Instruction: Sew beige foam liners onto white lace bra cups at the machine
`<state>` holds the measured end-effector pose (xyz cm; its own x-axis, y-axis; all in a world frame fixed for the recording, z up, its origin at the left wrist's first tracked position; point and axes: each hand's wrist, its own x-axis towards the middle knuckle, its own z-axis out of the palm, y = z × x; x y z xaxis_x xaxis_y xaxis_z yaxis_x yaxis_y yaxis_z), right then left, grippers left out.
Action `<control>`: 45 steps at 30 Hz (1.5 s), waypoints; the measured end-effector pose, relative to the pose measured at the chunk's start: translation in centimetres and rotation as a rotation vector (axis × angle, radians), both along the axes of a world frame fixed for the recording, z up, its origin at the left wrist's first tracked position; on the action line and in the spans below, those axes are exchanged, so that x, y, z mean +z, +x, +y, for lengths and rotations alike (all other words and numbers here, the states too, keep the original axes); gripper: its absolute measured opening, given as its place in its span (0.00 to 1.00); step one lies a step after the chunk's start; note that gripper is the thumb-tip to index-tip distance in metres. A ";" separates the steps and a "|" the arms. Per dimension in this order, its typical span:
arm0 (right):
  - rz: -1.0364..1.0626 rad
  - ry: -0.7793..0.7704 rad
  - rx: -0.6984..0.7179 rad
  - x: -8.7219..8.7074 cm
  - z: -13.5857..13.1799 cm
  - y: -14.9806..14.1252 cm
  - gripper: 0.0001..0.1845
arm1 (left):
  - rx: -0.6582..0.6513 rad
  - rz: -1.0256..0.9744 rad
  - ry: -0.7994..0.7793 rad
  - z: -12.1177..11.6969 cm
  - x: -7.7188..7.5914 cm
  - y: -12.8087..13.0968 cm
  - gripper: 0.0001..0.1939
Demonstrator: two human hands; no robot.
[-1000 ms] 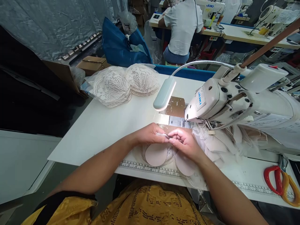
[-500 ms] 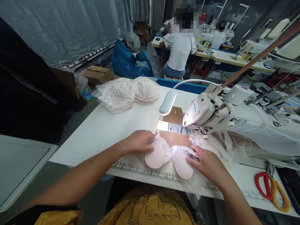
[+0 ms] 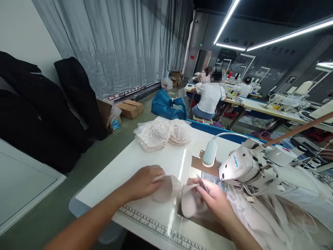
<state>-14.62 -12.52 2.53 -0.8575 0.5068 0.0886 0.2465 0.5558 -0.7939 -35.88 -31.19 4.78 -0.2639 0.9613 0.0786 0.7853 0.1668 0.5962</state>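
Note:
A pale lace bra (image 3: pixel 189 205) with two rounded cups is held between my hands, just above the white sewing table, and looks blurred. My left hand (image 3: pixel 147 181) is closed on the outer edge of the left cup. On the other side, my right hand (image 3: pixel 214 196) pinches the right cup and also keeps a pair of thin metal tweezers (image 3: pixel 202 183) in its fingers, tips pointing up and left. Right beside that hand stands the white sewing machine (image 3: pixel 241 166), its needle area partly hidden.
A stack of lace bra cups (image 3: pixel 163 134) lies at the table's far left. A lamp (image 3: pixel 210 152) on a bent neck hangs over the table. Pale fabric (image 3: pixel 260 211) heaps up below the machine. A ruler strip (image 3: pixel 156 225) runs along the front edge. A co-worker (image 3: pixel 209 97) sits ahead.
The camera has tilted up, so more room shows and the red-and-yellow scissors have left view. Both hands have lifted the bra off the front edge, and its cups have turned.

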 end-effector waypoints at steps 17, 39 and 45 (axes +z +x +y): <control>0.374 0.463 0.064 -1.5 7.3 -16.3 0.24 | 0.160 0.460 0.101 9.1 1.8 -15.3 0.44; 0.022 0.487 -0.106 -5.4 1.5 22.5 0.21 | -0.624 0.237 0.288 21.4 0.6 24.3 0.31; 0.173 0.261 -0.195 -5.6 2.8 24.3 0.21 | -0.299 0.209 0.085 29.3 -0.4 28.0 0.23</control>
